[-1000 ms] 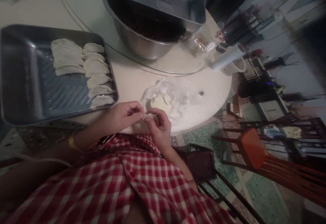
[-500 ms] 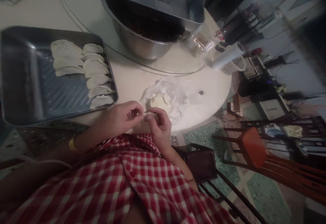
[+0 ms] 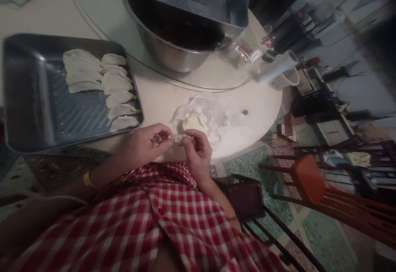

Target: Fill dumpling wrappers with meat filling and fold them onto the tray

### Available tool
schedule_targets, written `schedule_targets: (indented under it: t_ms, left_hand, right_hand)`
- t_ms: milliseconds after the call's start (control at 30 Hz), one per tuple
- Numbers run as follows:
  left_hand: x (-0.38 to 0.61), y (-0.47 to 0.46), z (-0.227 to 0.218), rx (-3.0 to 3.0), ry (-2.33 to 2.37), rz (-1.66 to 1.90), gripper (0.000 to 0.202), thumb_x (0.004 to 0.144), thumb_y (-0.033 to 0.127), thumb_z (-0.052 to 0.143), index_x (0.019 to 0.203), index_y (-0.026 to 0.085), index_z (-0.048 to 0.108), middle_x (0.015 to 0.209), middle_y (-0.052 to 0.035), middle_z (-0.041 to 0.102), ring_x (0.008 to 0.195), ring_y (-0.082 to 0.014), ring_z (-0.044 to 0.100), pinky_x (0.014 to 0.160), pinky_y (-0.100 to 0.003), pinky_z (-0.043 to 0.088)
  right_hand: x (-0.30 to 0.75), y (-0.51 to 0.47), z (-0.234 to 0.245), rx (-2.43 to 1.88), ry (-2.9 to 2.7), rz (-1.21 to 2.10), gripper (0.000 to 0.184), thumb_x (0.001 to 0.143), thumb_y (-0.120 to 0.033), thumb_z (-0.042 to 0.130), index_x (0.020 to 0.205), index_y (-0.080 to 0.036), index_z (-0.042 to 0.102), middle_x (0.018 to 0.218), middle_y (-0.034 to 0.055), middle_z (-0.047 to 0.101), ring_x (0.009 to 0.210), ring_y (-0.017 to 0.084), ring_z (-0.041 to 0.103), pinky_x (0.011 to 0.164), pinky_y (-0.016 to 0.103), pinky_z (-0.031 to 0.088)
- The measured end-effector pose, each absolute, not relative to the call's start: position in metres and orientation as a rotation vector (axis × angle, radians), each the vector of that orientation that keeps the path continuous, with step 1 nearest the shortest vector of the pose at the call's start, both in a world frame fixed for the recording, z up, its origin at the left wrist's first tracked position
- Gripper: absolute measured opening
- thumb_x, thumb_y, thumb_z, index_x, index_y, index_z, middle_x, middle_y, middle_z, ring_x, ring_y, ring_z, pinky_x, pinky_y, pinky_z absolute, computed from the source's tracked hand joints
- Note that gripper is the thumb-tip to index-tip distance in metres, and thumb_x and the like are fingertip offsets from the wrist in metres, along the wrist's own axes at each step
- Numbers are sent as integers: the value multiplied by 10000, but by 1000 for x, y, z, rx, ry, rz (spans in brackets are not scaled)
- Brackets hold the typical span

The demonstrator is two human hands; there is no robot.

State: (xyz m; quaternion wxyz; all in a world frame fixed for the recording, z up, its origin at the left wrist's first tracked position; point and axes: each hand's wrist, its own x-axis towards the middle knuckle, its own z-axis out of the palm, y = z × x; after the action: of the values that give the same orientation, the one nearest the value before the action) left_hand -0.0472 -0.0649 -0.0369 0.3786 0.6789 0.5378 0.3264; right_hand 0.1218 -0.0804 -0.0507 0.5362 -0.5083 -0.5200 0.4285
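Note:
Between my two hands, at the table's near edge, is a pale dumpling (image 3: 178,138), partly hidden by the fingers. My left hand (image 3: 151,142) pinches its left end. The thumb and fingers of my right hand (image 3: 199,150) are closed on its right end. Just beyond them a stack of round dough wrappers (image 3: 194,124) lies on a crumpled clear plastic bag (image 3: 216,113). To the left, a dark metal tray (image 3: 27,111) holds finished dumplings (image 3: 119,97) in two columns along its right side.
A large steel bowl (image 3: 176,59) with dark contents stands on the glass turntable (image 3: 102,20), a second tray (image 3: 198,0) resting over its rim. At the right are a white plastic basket (image 3: 286,78) with a roll and a wooden chair (image 3: 307,179). A dark stool (image 3: 244,198) stands by my right arm.
My right hand has shifted slightly to the right, away from my left hand. More of the dumpling shows between the fingertips. The view has moved a little.

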Motion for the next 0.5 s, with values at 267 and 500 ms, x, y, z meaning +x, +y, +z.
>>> schedule_targets:
  t_ms: [267, 500]
  left_hand:
    - [-44, -66, -35, 1751, 1381, 880, 167, 845, 320, 546, 759, 193, 614, 644, 39, 578, 571, -98, 495, 527, -202, 386]
    - [-41, -66, -37, 1680, 1350, 947, 292, 826, 409, 608, 1020, 193, 634, 853, -7, 669, 721, -130, 597, 663, -236, 476]
  right_hand:
    - [119, -81, -47, -1178, -1217, 1056, 119, 845, -306, 627, 948, -248, 639, 768, -25, 653, 650, 92, 603, 635, 241, 512]
    - [120, -81, -49, -1133, -1238, 1079, 125, 866, -285, 607, 987, -260, 623, 826, -23, 649, 677, 89, 602, 664, 247, 525]
